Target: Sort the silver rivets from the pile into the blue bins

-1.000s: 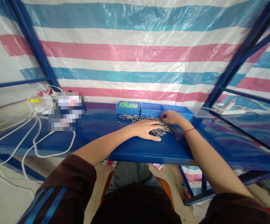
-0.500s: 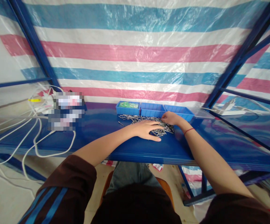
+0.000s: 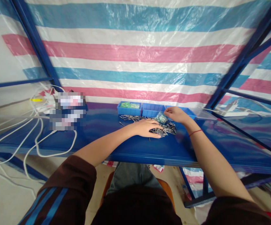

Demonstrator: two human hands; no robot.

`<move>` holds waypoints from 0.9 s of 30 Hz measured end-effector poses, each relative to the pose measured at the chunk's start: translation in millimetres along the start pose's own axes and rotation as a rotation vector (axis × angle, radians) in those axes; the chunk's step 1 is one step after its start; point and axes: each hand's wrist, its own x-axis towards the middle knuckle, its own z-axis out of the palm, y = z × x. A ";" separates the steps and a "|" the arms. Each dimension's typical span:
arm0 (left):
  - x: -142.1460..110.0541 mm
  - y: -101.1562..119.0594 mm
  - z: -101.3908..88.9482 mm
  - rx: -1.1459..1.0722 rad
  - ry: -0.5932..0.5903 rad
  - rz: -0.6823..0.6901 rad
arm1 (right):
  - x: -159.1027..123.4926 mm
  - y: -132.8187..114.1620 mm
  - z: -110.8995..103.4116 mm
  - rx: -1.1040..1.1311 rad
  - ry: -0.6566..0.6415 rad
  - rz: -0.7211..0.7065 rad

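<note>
A loose heap of slim metal pieces (image 3: 169, 128), like screws or bits, lies on the blue table. My left hand (image 3: 147, 127) rests palm down over the heap's near left part, fingers stretched out and apart. Between the pinched fingers of my right hand (image 3: 175, 114) is a small clear plastic packet (image 3: 161, 117) with greenish marks. The packet hangs tilted just above the heap, in front of the blue bins; what it contains is too small to tell.
Three blue bins stand along the back: the left bin (image 3: 129, 111) holds green-and-clear packets, beside the middle bin (image 3: 147, 110) and right bin (image 3: 189, 112). White cables (image 3: 40, 147) loop over the table's left side. A power strip (image 3: 234, 112) lies at right. Blue posts (image 3: 234, 67) frame the table (image 3: 98, 115).
My right hand has lifted slightly off the heap and drawn the clear packet into view. My left hand stays over the metal pieces, shifted a little.
</note>
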 end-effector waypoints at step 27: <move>13.9 -23.3 -13.0 -0.737 0.746 -0.360 | -11.5 -36.7 18.3 0.528 0.100 -0.286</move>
